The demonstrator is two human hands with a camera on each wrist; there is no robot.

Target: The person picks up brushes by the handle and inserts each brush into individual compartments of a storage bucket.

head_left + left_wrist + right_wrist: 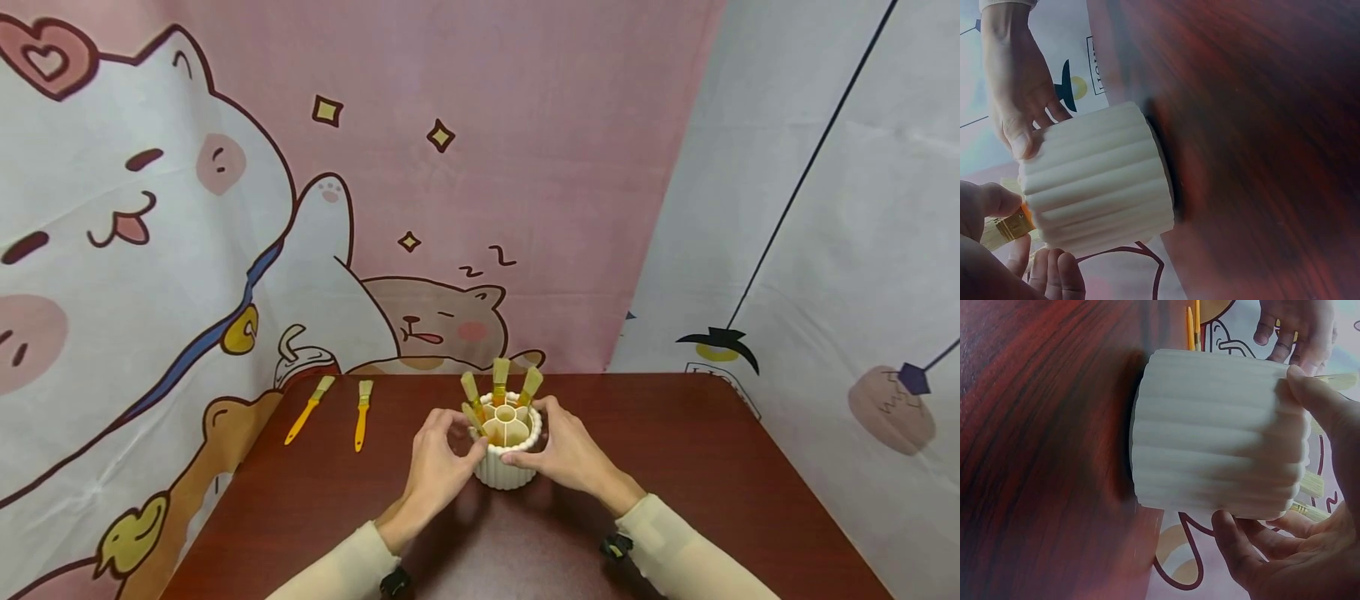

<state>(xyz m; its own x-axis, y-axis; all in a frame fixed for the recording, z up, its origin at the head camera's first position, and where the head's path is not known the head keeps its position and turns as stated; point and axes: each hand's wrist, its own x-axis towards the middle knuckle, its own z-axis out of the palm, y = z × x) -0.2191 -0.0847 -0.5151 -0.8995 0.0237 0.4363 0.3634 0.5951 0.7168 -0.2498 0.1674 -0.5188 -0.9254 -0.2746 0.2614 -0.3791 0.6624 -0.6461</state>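
Note:
A white, ribbed brush holder (pixel 507 471) stands upright on the table in front of me, with a round opening split into compartments. Several flat paintbrushes (pixel 500 377) lean in it, pale bristles up. My left hand (pixel 435 458) curls about its left rim, the thumb close to a brush's metal band (pixel 1015 226) in the left wrist view. With my right hand (pixel 573 450) I grip the right side, thumb on the near rim and fingers behind. In the right wrist view the holder's wall (pixel 1216 431) hides part of the left hand (pixel 1300 328).
Two yellow-handled paintbrushes, a slanted one (pixel 309 410) and a more upright one (pixel 362 415), lie apart on the left of the dark red-brown table (pixel 712 492). A printed cartoon cloth (pixel 540 167) hangs behind the table and along its sides.

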